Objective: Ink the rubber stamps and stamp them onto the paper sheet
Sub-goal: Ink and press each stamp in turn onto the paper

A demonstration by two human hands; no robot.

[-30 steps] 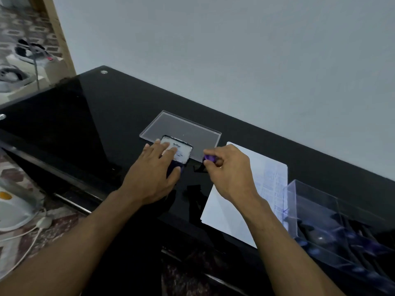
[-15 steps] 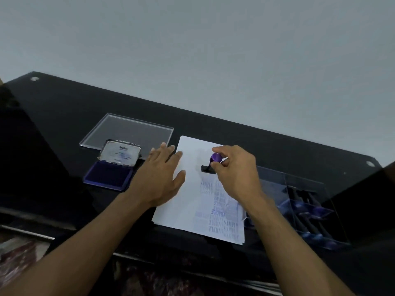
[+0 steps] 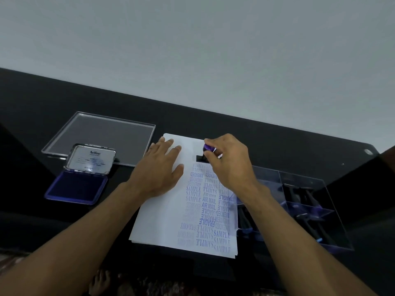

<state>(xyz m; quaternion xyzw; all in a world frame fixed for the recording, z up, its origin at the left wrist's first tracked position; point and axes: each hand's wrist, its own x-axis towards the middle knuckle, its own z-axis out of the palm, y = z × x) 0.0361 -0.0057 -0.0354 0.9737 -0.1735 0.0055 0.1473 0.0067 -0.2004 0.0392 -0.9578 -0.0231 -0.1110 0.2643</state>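
Note:
A white paper sheet (image 3: 162, 221) lies on the black glass table, its right half covered with blue stamped words. My right hand (image 3: 229, 165) pinches the purple handle of a rubber stamp (image 3: 204, 153), whose black base sits on the paper just above the printed rows. My left hand (image 3: 159, 168) lies flat on the sheet's upper left part, fingers straight. The open blue ink pad (image 3: 78, 185) with its raised metal lid (image 3: 92, 159) sits to the left of the paper.
A clear acrylic lid (image 3: 102, 135) lies flat behind the ink pad. A clear compartment box (image 3: 299, 208) with several more purple-handled stamps stands right of the paper. The table's (image 3: 299, 146) near edge runs just below the sheet; a grey wall rises behind.
My right hand carried the stamp from the ink pad over to the paper and set it down near the top. My left hand left the ink pad and now lies flat on the sheet.

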